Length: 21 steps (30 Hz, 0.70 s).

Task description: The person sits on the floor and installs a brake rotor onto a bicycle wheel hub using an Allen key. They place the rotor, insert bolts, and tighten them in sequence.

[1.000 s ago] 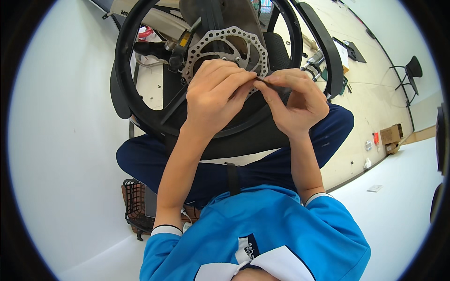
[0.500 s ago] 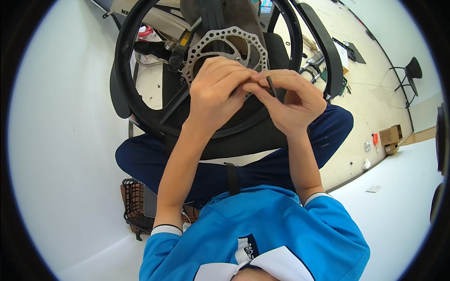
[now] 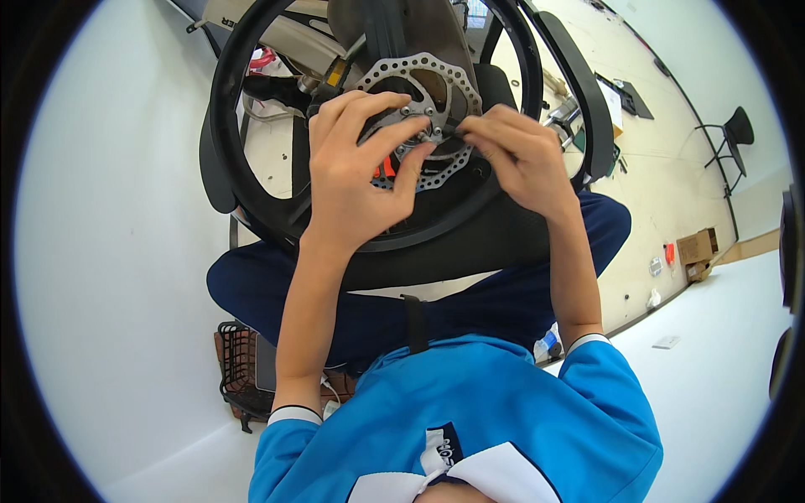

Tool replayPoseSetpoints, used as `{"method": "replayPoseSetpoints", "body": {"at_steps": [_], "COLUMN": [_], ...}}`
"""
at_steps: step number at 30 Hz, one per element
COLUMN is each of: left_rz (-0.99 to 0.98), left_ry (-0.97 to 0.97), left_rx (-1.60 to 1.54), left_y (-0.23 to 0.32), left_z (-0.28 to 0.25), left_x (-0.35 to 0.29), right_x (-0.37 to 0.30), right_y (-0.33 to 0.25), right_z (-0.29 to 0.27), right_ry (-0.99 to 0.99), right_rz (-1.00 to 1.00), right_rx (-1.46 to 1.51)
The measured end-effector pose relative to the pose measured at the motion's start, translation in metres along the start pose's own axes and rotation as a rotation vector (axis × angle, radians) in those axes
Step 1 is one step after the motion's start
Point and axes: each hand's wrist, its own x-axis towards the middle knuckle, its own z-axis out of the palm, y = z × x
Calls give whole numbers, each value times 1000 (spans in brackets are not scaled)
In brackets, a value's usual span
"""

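A perforated silver brake disc [image 3: 465, 96] is bolted to the hub of a black wheel [image 3: 225, 80] that lies in front of me. My left hand [image 3: 352, 155] is over the disc's left side. Its thumb and forefinger pinch around a small metal piece [image 3: 425, 137] at the hub's middle, partly hidden by the fingertips. To the right of the hub, my right hand [image 3: 520, 155] has its fingers closed on a thin dark rod, like a hex key [image 3: 451, 131]. The rod's tip points toward the disc bolts; whether it touches one I cannot tell.
Beneath the wheel is a black seat-like cushion [image 3: 402, 268]. An orange-red object [image 3: 386, 168] shows through the disc. A black basket [image 3: 239, 360] stands at my lower left. Farther right are a cardboard box [image 3: 696, 248] and a black chair [image 3: 738, 130].
My hands, together before over the disc's lower edge, have parted. The left has moved left with its fingers at the hub; the right has drawn right with the hex key, now turned toward the hub.
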Motion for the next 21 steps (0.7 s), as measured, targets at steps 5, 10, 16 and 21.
{"method": "replayPoseSetpoints", "body": {"at_steps": [5,10,16,21], "left_rz": [-32,43,78,102], "left_ry": [-63,9,23,29], "left_rx": [96,187,174,162], "left_y": [5,-2,-3,-5], "left_z": [14,29,35,35], "left_x": [0,-2,-2,-2], "right_x": [8,4,6,11], "right_y": [15,20,23,27], "right_z": [1,3,-6,-7], "right_ry": [-26,-58,-105,-150], "right_rz": [-112,-97,-145,-195], "right_rx": [-129,-88,-84,-79]}}
